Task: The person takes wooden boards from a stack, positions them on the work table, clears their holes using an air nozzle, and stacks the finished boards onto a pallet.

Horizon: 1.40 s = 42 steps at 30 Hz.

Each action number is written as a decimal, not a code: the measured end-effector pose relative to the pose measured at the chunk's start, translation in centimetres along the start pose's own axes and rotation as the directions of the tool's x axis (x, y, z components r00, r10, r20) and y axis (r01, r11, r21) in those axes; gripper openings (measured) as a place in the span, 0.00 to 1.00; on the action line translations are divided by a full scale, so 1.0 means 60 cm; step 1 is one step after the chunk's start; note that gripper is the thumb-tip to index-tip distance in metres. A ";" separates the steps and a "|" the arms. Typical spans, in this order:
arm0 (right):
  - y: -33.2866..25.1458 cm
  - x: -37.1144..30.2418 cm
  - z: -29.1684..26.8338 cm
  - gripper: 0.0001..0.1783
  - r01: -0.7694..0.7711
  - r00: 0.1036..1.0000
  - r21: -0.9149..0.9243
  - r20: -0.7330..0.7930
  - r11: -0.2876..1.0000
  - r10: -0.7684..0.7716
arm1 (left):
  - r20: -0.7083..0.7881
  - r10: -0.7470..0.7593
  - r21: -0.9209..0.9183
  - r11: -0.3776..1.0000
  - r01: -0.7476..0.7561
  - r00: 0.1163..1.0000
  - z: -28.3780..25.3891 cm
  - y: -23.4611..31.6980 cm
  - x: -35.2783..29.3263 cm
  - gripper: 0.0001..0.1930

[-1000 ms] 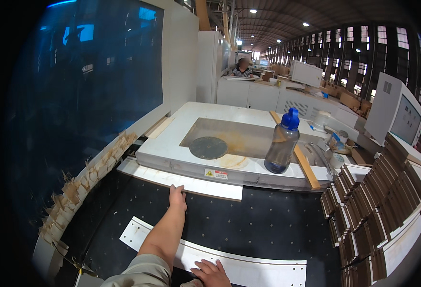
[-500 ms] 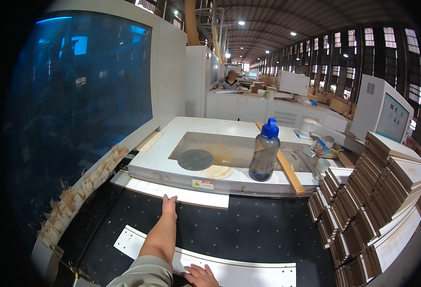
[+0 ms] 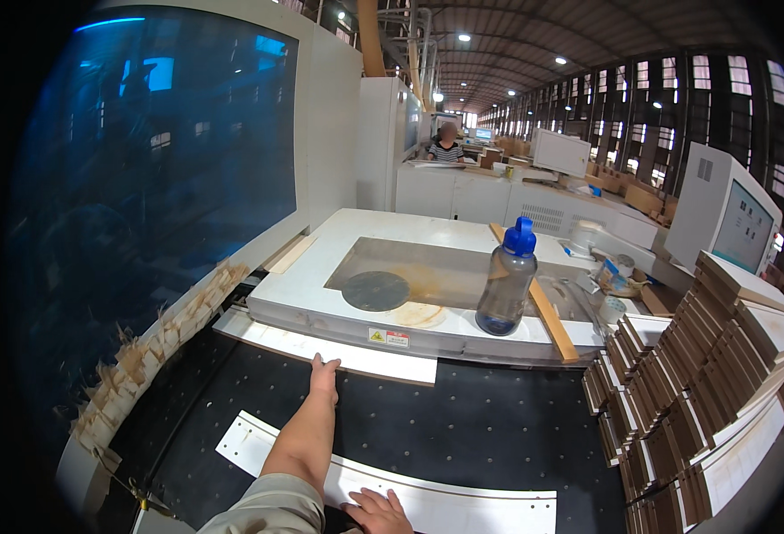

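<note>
My left hand (image 3: pixel 324 374), at the end of an outstretched arm, holds the near edge of a white board strip (image 3: pixel 383 363). That strip lies along the front of the machine's white table, and its far side is partly hidden. My right hand (image 3: pixel 379 512) rests flat with its fingers apart on a second white strip (image 3: pixel 472 507), nearer to me. Small holes show near this strip's ends, and a groove runs along it. My left forearm crosses over part of it. Both strips lie on a black studded bed (image 3: pixel 392 414).
A bottle with a blue lid (image 3: pixel 504 289), a dark disc (image 3: pixel 375 291) and a wooden slat (image 3: pixel 554 320) are on the white table (image 3: pixel 321 240). Stacked boards (image 3: pixel 677 400) rise at right below a monitor (image 3: pixel 741 222). A blue-windowed machine (image 3: pixel 169 169) fills the left. A person (image 3: pixel 446 147) sits far back.
The view has shifted slightly, so the scene sits a little farther right. My hands remain on the same two strips, with little visible movement.
</note>
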State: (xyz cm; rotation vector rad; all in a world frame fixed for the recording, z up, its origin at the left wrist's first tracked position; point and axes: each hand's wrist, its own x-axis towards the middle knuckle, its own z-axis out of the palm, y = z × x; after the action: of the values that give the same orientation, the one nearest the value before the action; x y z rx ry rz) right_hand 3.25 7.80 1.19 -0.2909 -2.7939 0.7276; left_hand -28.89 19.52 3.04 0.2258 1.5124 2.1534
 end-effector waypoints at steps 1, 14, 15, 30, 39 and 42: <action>-0.002 -0.004 0.005 0.28 -0.012 0.999 -0.004 -0.043 1.000 0.012 | 0.000 -0.009 -0.006 1.000 0.009 1.000 0.000 0.000 -0.001 0.44; -0.011 0.000 -0.011 0.23 -0.033 0.999 -0.026 0.034 0.999 0.034 | 0.089 -0.007 0.057 0.998 0.002 0.996 -0.017 -0.018 0.031 0.45; -0.022 -0.002 -0.032 0.23 -0.038 0.999 -0.026 0.032 0.999 0.039 | 0.094 -0.011 0.058 0.998 0.005 0.996 -0.017 -0.019 0.028 0.45; -0.013 0.002 -0.008 0.26 0.005 0.999 -0.021 -0.050 1.000 -0.006 | 0.542 -0.429 0.752 0.632 -0.188 0.722 -0.050 0.080 -0.141 0.36; -0.038 -0.016 -0.036 0.21 0.087 0.989 -0.126 -0.111 0.988 -0.101 | 0.591 -0.710 0.609 0.082 -0.789 0.382 -0.083 0.091 -0.296 0.47; -0.030 -0.011 -0.030 0.20 0.156 0.977 -0.124 -0.126 0.980 -0.171 | 0.613 -0.699 0.605 0.115 -0.788 0.369 -0.095 0.081 -0.288 0.48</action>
State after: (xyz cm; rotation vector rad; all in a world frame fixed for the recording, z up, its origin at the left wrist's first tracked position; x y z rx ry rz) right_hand 4.13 6.90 3.47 -0.1229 -2.6936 0.4931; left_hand -17.74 5.12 7.89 1.7490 1.7050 -0.0345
